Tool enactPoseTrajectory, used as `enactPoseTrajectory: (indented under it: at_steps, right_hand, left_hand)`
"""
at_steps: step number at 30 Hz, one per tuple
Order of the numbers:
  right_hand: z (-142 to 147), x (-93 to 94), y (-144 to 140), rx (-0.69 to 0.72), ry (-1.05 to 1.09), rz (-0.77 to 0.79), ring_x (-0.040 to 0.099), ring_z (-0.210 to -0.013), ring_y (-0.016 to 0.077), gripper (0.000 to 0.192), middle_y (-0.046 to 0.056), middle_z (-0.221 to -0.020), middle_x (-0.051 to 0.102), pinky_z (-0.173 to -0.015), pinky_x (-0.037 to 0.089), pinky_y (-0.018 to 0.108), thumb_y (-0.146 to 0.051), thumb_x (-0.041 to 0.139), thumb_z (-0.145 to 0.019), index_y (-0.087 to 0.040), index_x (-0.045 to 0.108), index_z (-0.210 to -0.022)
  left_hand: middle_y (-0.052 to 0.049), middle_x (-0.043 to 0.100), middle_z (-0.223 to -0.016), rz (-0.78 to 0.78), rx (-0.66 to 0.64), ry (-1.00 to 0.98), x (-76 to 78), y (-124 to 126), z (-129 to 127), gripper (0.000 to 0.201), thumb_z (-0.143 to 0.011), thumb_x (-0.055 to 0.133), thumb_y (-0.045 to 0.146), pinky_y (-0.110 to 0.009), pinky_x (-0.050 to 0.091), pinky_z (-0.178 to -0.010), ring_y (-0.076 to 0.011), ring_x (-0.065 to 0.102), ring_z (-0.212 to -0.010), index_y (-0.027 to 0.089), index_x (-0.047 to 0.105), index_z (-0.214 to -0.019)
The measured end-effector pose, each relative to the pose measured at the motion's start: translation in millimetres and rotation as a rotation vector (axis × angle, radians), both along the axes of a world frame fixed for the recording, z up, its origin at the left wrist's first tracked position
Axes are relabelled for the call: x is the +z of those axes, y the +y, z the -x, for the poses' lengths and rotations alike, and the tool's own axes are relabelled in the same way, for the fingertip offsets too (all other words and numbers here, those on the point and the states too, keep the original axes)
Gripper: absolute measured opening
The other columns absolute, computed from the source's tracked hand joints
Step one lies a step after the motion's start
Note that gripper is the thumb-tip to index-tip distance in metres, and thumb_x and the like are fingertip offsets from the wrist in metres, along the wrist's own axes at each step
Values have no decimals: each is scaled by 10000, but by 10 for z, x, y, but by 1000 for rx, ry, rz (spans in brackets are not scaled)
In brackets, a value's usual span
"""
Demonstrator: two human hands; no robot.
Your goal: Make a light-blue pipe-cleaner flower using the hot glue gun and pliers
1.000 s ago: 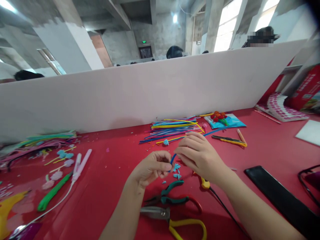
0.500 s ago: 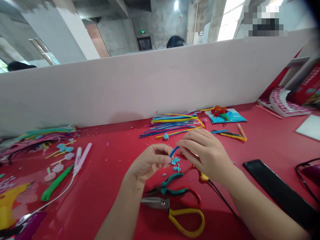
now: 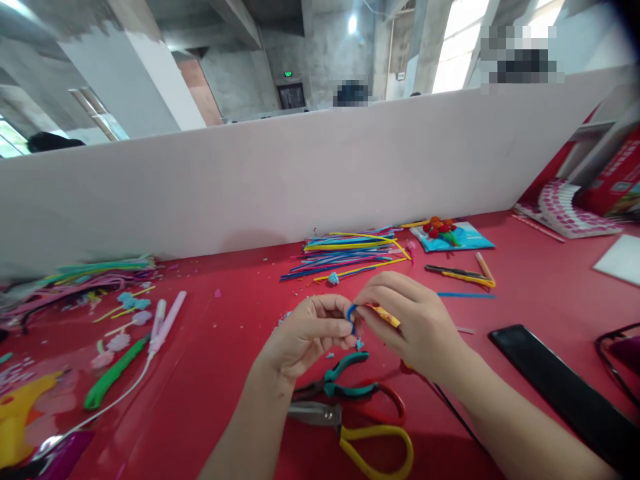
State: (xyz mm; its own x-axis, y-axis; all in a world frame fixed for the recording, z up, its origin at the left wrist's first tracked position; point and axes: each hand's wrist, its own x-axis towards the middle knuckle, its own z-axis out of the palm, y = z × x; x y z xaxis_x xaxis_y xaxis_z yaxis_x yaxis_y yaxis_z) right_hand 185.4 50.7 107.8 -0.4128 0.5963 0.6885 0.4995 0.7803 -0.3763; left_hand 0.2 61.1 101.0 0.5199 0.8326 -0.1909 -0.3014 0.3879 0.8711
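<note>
A short blue pipe cleaner (image 3: 352, 313), bent into a small curve, spans my two hands. My left hand (image 3: 313, 330) pinches its lower end between thumb and index finger. My right hand (image 3: 405, 317) grips the other end, fingers curled over it from the right. Below the hands lie pliers with teal handles (image 3: 347, 380) and scissors with one yellow and one red handle (image 3: 375, 440). A yellow-bodied tool (image 3: 387, 316) with a black cord is partly hidden behind my right hand. Small light-blue scraps (image 3: 359, 343) show just under the fingers.
Behind the hands lies a heap of coloured pipe cleaners (image 3: 350, 250). A red flower piece (image 3: 440, 230) rests on a blue packet (image 3: 470, 237). A black case (image 3: 555, 387) is at right; a green-handled tool (image 3: 115, 377) and yellow glue gun (image 3: 23, 413) at left. A white partition (image 3: 250, 180) stands behind.
The blue pipe cleaner between my hands has gone from nearly straight to curved. My hands have come closer together, and the camera view has shifted slightly.
</note>
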Motion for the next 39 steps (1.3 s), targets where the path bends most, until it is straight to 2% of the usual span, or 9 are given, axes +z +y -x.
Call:
enactPoseTrajectory:
  at_steps: [4, 11, 19, 23, 27, 29, 32, 34, 39]
  right_hand:
    - [23, -5, -41, -21, 62, 25, 567, -749, 156, 101, 47, -826, 632, -651, 459, 273, -185, 500, -916, -200, 600, -910]
    - [65, -1, -59, -47, 209, 143, 551, -646, 116, 109, 6, -751, 599, -607, 456, 227, -134, 525, -886, -209, 598, -856]
    - [86, -50, -40, -70, 191, 155, 542, -640, 113, 115, 8, -747, 583, -591, 431, 221, -138, 506, -897, -195, 588, -840]
    - [94, -50, -46, -66, 203, 148, 551, -638, 115, 121, 7, -727, 585, -602, 444, 222, -139, 511, -896, -192, 604, -839]
    - [62, -23, -23, -36, 234, 150, 608, -743, 119, 182, 26, -836, 654, -676, 475, 218, -114, 503, -889, -200, 659, -927]
    - [40, -9, -3, -47, 253, 219, 625, -762, 126, 187, 20, -852, 676, -682, 481, 223, -119, 521, -872, -210, 672, -931]
    - [23, 6, 13, -84, 288, 419, 612, -670, 125, 99, -2, -746, 668, -623, 471, 222, -173, 562, -851, -200, 655, -835]
    - [28, 9, 7, -94, 299, 490, 599, -643, 123, 95, -6, -717, 657, -607, 460, 220, -196, 559, -854, -192, 638, -801]
    - [57, 1, -19, -96, 274, 443, 578, -633, 109, 104, -16, -707, 642, -597, 433, 205, -165, 552, -844, -192, 641, -798]
  left_hand:
    - [-5, 632, -637, -46, 112, -37, 13, -26, -38, 152, -550, 806, 144, -194, 446, -617, -89, 554, -596, 131, 719, -673]
    - [12, 627, -638, -61, 253, -75, -61, -38, -138, 146, -560, 801, 149, -191, 438, -617, -85, 551, -604, 153, 696, -662]
    - [8, 642, -624, -134, 303, 10, -9, -79, -201, 109, -593, 766, 116, -191, 457, -579, -86, 561, -571, 147, 692, -666]
    - [15, 635, -596, -187, 373, 30, -20, -92, -238, 93, -616, 760, 114, -181, 452, -569, -79, 552, -554, 143, 683, -659]
    - [21, 635, -589, -169, 400, -8, -37, -91, -239, 113, -612, 770, 117, -177, 459, -577, -78, 562, -551, 146, 670, -654]
    - [23, 647, -601, -144, 415, -35, -43, -88, -232, 137, -602, 779, 113, -174, 464, -574, -78, 576, -551, 151, 667, -670]
    - [25, 655, -606, -137, 444, -52, -43, -92, -238, 142, -611, 775, 102, -164, 465, -560, -75, 588, -543, 150, 669, -693]
    - [24, 657, -602, -143, 452, -69, -39, -104, -256, 128, -623, 768, 98, -159, 468, -563, -71, 589, -541, 147, 668, -685]
    - [24, 671, -619, -165, 482, -93, -33, -130, -304, 114, -633, 759, 87, -162, 482, -581, -72, 600, -555, 151, 671, -669]
